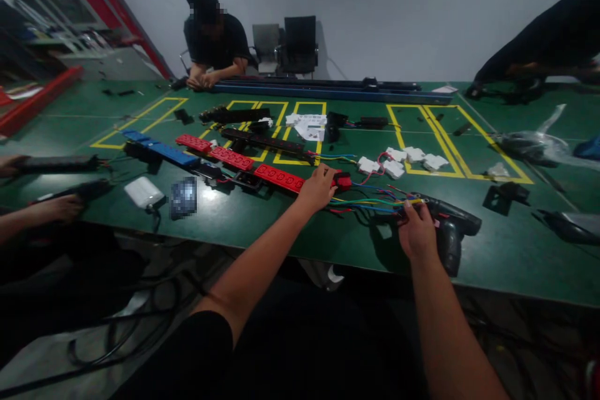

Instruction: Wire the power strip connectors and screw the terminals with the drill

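Note:
A long strip of red socket modules (281, 179) lies slantwise across the table in front of me, with blue modules (162, 150) at its far left end. My left hand (319, 189) grips the red strip near its right end. Loose green, yellow, blue and red wires (370, 202) run out of that end to the right. Among their tips, my right hand (417, 225) pinches a wire with a yellow-covered end (413, 202) between thumb and fingers. Just beyond that hand lies a black pistol-grip tool (452, 225), partly behind my fingers.
White connector blocks (394, 167) and dark socket strips (262, 142) lie farther back, near white papers (309, 125). Long dark rails (328, 90) cross the far side, where a person leans. Another person's hands (60, 209) hold a tool at the left. A plastic bag (539, 144) lies right.

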### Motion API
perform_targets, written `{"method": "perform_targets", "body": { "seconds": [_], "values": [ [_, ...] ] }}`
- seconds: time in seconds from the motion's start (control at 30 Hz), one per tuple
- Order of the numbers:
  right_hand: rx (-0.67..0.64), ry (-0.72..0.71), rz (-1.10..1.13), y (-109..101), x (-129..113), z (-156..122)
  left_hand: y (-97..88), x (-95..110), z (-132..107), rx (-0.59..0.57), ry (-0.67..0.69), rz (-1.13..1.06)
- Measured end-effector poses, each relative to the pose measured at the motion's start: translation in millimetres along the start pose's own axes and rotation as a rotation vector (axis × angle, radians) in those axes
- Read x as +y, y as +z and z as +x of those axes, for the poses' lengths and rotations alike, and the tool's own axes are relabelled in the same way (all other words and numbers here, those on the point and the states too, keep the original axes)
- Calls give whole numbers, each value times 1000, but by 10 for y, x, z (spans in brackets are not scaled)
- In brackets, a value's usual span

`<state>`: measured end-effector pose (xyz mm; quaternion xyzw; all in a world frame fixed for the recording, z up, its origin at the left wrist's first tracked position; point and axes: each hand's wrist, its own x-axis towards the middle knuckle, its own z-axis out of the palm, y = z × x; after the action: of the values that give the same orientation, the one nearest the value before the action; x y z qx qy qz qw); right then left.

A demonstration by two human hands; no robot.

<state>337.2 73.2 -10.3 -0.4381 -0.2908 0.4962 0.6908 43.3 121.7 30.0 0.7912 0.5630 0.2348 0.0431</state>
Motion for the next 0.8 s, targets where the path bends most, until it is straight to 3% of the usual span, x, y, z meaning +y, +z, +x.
{"method": "perform_targets", "body": {
  "seconds": [0.1, 0.23, 0.3, 0.47, 0.67, 0.8],
  "values": [
    [1, -29, 38, 118, -30, -30, 14, 182, -173, 88, 18, -32],
    [-94, -70, 49, 321, -139, -164, 139, 498, -387, 7, 154, -256],
    [-160, -102, 6, 409, -206, -254, 215, 624, -429, -6, 200, -354],
    [-285, -101, -133, 502, -340, -421, 348, 795, -438, 105, 178, -486],
    [-196, -133, -269, 415, -400, -404, 339, 757, -535, 37, 259, -411],
    [-141, -139, -303, 327, -354, -367, 156, 440, -221, 78, 205, -190]
  ]
}}
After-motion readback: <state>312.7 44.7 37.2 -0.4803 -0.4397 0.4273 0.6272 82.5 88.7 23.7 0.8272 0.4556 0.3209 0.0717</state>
